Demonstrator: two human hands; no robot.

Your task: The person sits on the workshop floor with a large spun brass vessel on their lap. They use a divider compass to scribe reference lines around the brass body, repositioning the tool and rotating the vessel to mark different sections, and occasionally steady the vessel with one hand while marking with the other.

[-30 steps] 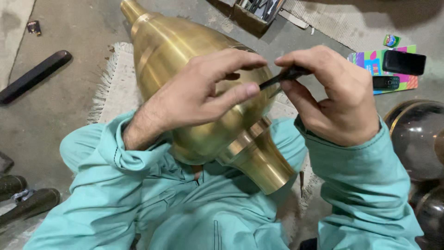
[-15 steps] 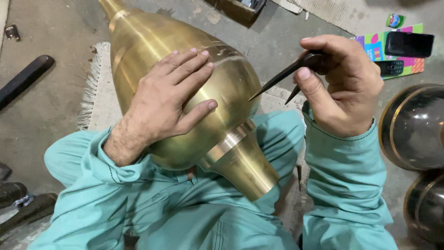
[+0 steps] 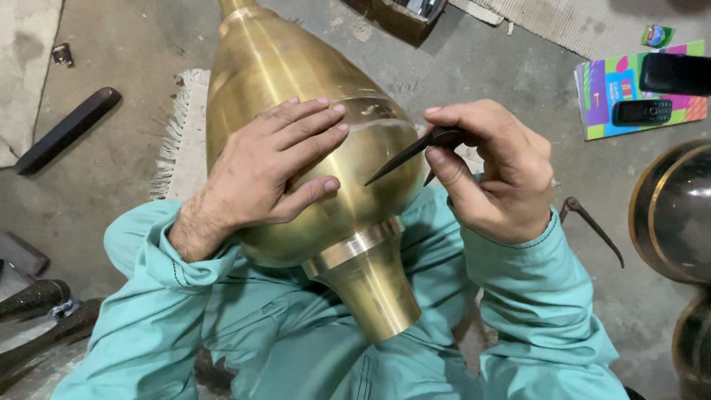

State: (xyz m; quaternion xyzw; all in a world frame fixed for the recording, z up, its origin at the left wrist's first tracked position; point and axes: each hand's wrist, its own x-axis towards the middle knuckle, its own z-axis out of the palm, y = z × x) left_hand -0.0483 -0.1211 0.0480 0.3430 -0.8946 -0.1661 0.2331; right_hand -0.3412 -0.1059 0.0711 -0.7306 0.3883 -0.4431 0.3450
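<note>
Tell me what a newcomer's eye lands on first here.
The large polished brass vessel lying across the person's lap at centre, its flared neck toward the camera. The left hand lies flat on its belly, while the right hand holds a dark pointed tool with its tip at the metal. On the floor at upper right lie a colourful booklet and two phones.

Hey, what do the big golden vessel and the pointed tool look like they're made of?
Vessel: apparently brass, golden with fine brushed lines and soft reflections. Pointed tool in the right hand: dark, dull metal, probably steel or iron, though that's uncertain.
</note>
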